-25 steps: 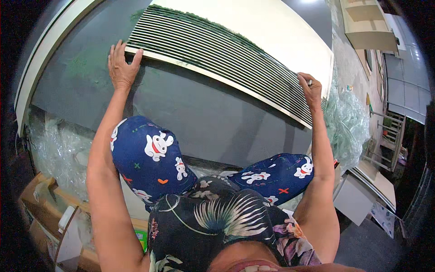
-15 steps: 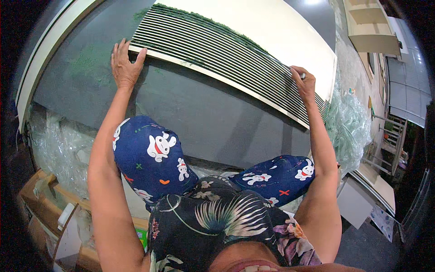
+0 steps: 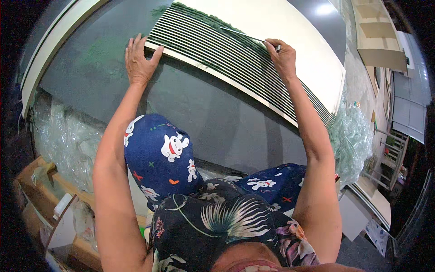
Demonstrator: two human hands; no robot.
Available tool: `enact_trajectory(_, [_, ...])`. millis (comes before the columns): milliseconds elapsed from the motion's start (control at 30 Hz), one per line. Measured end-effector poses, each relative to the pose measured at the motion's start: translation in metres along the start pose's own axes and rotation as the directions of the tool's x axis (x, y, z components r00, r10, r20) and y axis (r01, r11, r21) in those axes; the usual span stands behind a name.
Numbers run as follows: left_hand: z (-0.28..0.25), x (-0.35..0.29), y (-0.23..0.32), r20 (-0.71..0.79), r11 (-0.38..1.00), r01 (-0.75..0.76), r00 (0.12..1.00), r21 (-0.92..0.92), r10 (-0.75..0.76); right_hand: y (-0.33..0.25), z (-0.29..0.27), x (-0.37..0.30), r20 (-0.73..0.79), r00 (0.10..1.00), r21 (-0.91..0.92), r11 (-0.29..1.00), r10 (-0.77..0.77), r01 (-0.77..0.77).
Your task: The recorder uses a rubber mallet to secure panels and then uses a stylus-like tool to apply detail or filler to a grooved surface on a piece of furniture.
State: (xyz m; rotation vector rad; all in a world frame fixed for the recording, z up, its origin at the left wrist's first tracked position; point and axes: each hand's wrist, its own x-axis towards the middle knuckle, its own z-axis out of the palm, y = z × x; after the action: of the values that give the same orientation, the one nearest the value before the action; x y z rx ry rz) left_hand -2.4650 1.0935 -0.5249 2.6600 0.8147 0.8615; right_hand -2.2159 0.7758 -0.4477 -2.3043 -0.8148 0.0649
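Observation:
A cream board (image 3: 312,41) lies at a slant across the dark grey work surface. Many parallel dark grooves (image 3: 213,52) run along its near part, and green crumbly powder (image 3: 206,19) is heaped along their far edge. My right hand (image 3: 283,56) grips a slim pale rod-like tool (image 3: 247,35); its far end points left into the powder. The tool's exact kind is not clear. With fingers spread, my left hand (image 3: 139,63) rests at the board's near left corner, thumb along the edge and fingers beside it.
Thin green dust (image 3: 97,52) coats the grey surface (image 3: 199,97) at the left. Clear plastic wrapping (image 3: 355,140) bunches at the right, with more plastic sheeting (image 3: 68,140) at the left. A cream shelf unit (image 3: 380,38) stands far right. Wooden boxes (image 3: 84,222) sit lower left.
My right hand has moved left and away from me, from the right part of the grooves toward the powder line. The slim tool now shows plainly. My left hand stays at the corner.

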Motion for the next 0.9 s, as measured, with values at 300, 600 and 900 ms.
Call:
enact_trajectory(300, [0.000,0.001,-0.001,0.022,1.000,0.021,1.000,0.024,-0.021,-0.009,0.009,0.014,0.056,0.998,0.026,0.999,-0.021,0.020])
enact_trajectory(600, [-0.005,0.000,0.008,0.011,1.000,0.026,1.000,-0.005,-0.026,0.000,-0.004,-0.007,0.042,0.996,0.028,0.997,0.075,-0.076])
enact_trajectory(900, [-0.003,-0.001,0.005,0.003,1.000,0.012,1.000,-0.003,-0.012,-0.069,0.064,0.032,-0.041,0.996,-0.084,0.994,-0.073,0.070])
